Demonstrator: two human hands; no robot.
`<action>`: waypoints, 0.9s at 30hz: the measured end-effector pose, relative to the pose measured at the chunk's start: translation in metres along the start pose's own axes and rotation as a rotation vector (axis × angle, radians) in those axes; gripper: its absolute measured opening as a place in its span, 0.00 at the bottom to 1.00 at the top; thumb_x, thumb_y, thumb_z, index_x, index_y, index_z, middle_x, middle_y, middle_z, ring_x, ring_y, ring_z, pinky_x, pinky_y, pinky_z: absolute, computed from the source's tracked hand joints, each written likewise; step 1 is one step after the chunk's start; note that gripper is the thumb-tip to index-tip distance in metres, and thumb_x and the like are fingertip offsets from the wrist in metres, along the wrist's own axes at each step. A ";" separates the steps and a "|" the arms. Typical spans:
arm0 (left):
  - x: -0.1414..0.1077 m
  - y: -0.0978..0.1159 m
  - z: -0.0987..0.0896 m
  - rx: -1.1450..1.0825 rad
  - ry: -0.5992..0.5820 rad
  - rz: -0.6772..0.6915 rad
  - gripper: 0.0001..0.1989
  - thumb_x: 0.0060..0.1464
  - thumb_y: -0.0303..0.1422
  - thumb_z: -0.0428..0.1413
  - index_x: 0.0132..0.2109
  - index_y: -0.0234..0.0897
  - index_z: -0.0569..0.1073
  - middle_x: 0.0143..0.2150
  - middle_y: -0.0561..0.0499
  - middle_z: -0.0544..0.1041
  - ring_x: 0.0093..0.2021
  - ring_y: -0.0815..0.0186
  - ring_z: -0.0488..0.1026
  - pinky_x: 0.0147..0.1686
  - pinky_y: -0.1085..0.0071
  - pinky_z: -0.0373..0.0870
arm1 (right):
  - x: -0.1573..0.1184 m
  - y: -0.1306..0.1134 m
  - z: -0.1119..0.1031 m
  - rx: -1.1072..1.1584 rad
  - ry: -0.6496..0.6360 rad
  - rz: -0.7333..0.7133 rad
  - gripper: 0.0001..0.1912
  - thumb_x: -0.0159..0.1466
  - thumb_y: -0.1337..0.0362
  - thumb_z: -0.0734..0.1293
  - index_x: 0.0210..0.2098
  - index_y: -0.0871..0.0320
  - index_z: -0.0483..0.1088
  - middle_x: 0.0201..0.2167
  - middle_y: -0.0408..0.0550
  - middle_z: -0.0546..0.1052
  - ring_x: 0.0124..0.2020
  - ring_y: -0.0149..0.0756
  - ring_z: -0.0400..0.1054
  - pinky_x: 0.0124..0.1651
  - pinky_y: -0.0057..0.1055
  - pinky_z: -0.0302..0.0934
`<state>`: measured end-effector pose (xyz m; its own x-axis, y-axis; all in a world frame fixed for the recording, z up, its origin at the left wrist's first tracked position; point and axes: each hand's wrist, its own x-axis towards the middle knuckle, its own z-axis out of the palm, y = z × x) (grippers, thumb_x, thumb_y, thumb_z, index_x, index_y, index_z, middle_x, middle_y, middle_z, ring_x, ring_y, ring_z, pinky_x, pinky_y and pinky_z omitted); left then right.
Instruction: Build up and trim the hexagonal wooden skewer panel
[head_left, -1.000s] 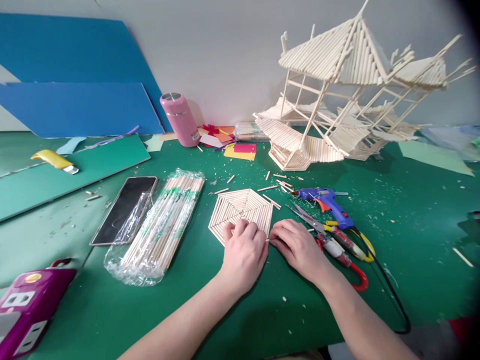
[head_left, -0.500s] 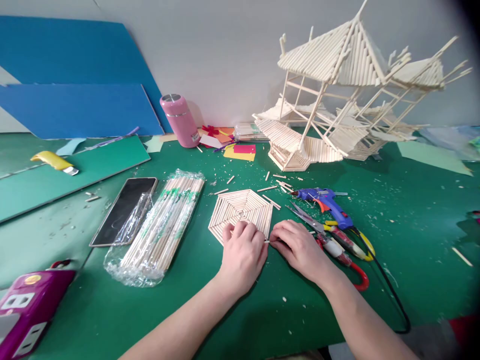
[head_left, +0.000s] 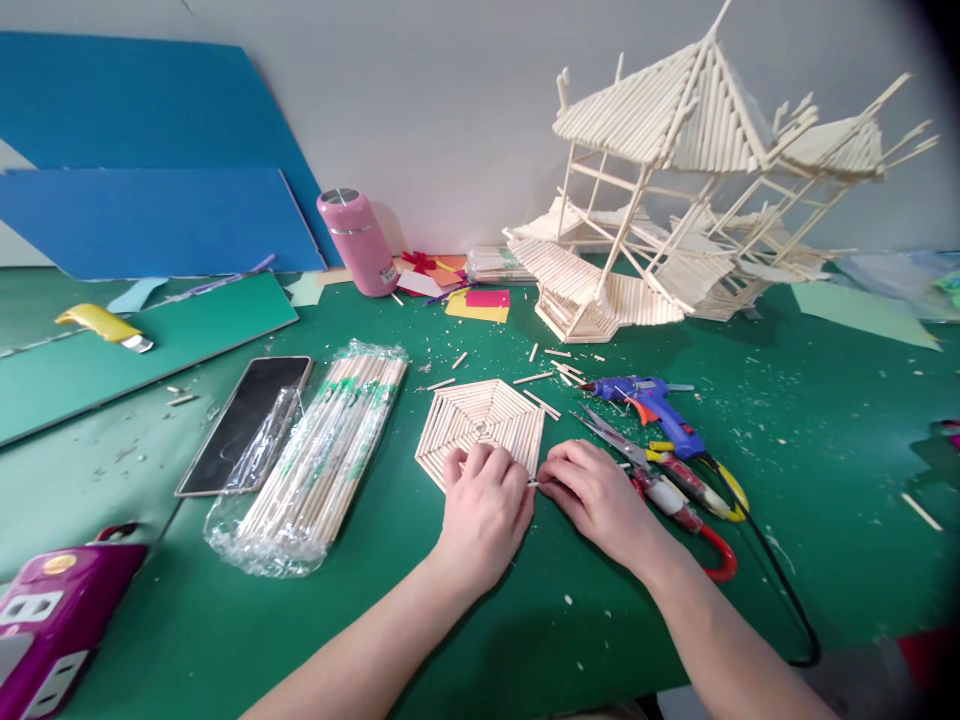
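Observation:
A flat hexagonal panel point(head_left: 484, 412) of thin wooden sticks, laid in rings, rests on the green table in front of me. Curled over its near edge, my left hand point(head_left: 484, 510) presses down with closed fingers, which hide that part of the panel. At the near right corner, my right hand point(head_left: 596, 495) pinches the end of a short wooden stick point(head_left: 533, 484); most of the stick is hidden by the left fingers. Beyond my right hand lie a blue glue gun point(head_left: 656, 400), scissors point(head_left: 619, 437) and red-handled pliers point(head_left: 679, 500).
A stick-built pavilion model point(head_left: 645, 200) stands at the back right. On the left are a plastic-wrapped bundle of sticks point(head_left: 330, 450), a phone point(head_left: 240, 430), a purple power strip point(head_left: 67, 620) and a yellow cutter point(head_left: 101, 322). A pink flask point(head_left: 358, 245) stands behind; cut stick pieces point(head_left: 568, 372) lie scattered.
Both hands keep the same hold at the panel's near edge. The whole view has shifted very slightly; nothing else visibly differs.

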<state>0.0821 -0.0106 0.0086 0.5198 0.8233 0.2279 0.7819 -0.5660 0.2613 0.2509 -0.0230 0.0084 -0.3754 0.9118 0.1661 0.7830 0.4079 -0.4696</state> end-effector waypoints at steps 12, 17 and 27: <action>-0.002 -0.013 -0.015 -0.186 0.093 -0.093 0.05 0.50 0.29 0.53 0.37 0.38 0.71 0.36 0.48 0.74 0.40 0.57 0.68 0.40 0.57 0.62 | 0.000 0.001 0.000 -0.023 0.000 -0.020 0.08 0.65 0.64 0.59 0.34 0.56 0.69 0.33 0.47 0.72 0.36 0.37 0.64 0.38 0.34 0.57; -0.009 -0.048 -0.033 -0.361 0.238 -0.249 0.08 0.54 0.28 0.48 0.39 0.37 0.71 0.37 0.48 0.75 0.39 0.61 0.71 0.36 0.64 0.69 | -0.001 0.003 0.002 -0.003 0.002 -0.028 0.07 0.65 0.66 0.60 0.34 0.56 0.69 0.35 0.47 0.72 0.37 0.37 0.65 0.39 0.34 0.56; -0.032 -0.064 -0.026 -0.373 0.181 -0.074 0.09 0.56 0.25 0.49 0.40 0.35 0.73 0.45 0.42 0.74 0.49 0.59 0.69 0.47 0.59 0.70 | -0.004 0.004 0.004 -0.005 0.048 -0.053 0.06 0.64 0.65 0.61 0.34 0.55 0.70 0.33 0.46 0.73 0.35 0.36 0.66 0.40 0.35 0.55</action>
<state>0.0064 -0.0017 0.0086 0.3718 0.8604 0.3485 0.6195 -0.5095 0.5971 0.2536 -0.0251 0.0021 -0.3925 0.8900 0.2320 0.7650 0.4560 -0.4549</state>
